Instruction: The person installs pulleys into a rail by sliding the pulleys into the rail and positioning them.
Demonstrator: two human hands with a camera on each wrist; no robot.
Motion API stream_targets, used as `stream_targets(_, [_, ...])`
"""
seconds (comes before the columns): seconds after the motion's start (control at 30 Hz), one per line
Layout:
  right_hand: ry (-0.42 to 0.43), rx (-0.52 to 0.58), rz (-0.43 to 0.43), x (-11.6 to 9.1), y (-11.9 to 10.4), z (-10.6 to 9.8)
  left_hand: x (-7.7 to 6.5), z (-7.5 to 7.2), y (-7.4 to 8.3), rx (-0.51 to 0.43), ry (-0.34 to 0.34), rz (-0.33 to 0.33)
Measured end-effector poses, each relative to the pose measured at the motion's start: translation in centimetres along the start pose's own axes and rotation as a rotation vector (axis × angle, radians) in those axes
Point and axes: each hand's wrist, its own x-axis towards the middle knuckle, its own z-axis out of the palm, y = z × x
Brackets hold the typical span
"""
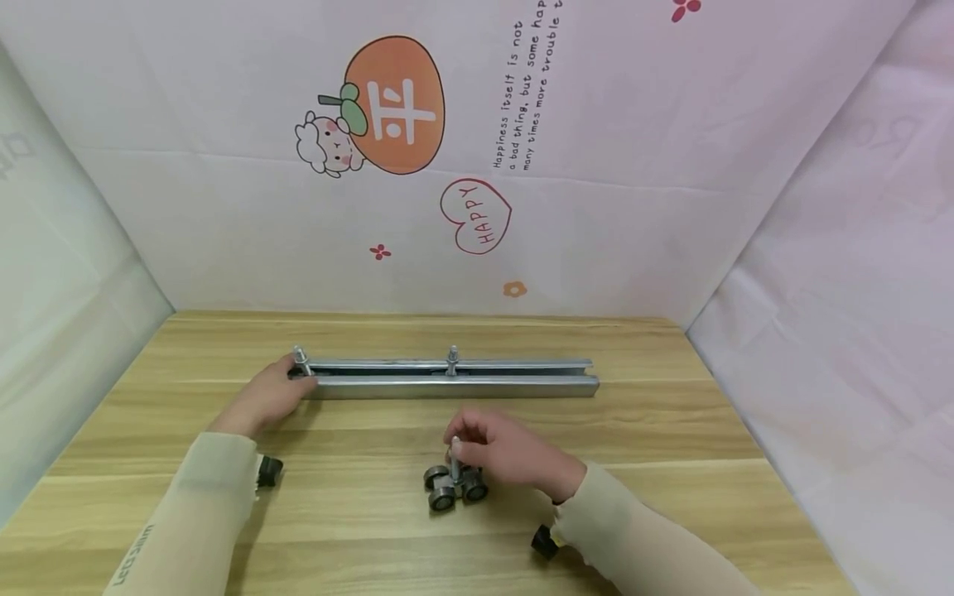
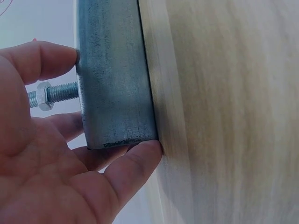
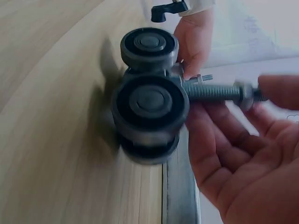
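A steel C-channel track lies across the table with its slot facing up. Two threaded bolts stick up from the slot, one bolt at the left end and another bolt near the middle. My left hand grips the track's left end, thumb on the near upper edge and fingers round the end, as the left wrist view shows. In front of the track my right hand holds a four-wheeled roller trolley by its upright threaded bolt, which carries a nut. The trolley's wheels point down, close over the wood.
The wood-grain table is bounded by a white printed cloth at the back and by cloth walls at both sides. A black wrist device sits under the left cuff, and a similar device under the right.
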Motion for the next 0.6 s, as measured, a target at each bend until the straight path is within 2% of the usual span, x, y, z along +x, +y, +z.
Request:
stream_targets(0.17, [-0.072, -0.099, -0.095, -0.9, -0.1, 0.0, 0.0, 0.0, 0.0, 0.008, 0.005, 0.002])
stream_targets(0.23, [-0.074, -0.14, -0.119, -1.0, -0.1, 0.1, 0.0, 0.0, 0.0, 0.008, 0.004, 0.0])
stream_targets(0.6, [0.0, -0.185, -0.103, -1.5, 0.2, 0.8, 0.0, 0.0, 0.0, 0.002, -0.003, -0.002])
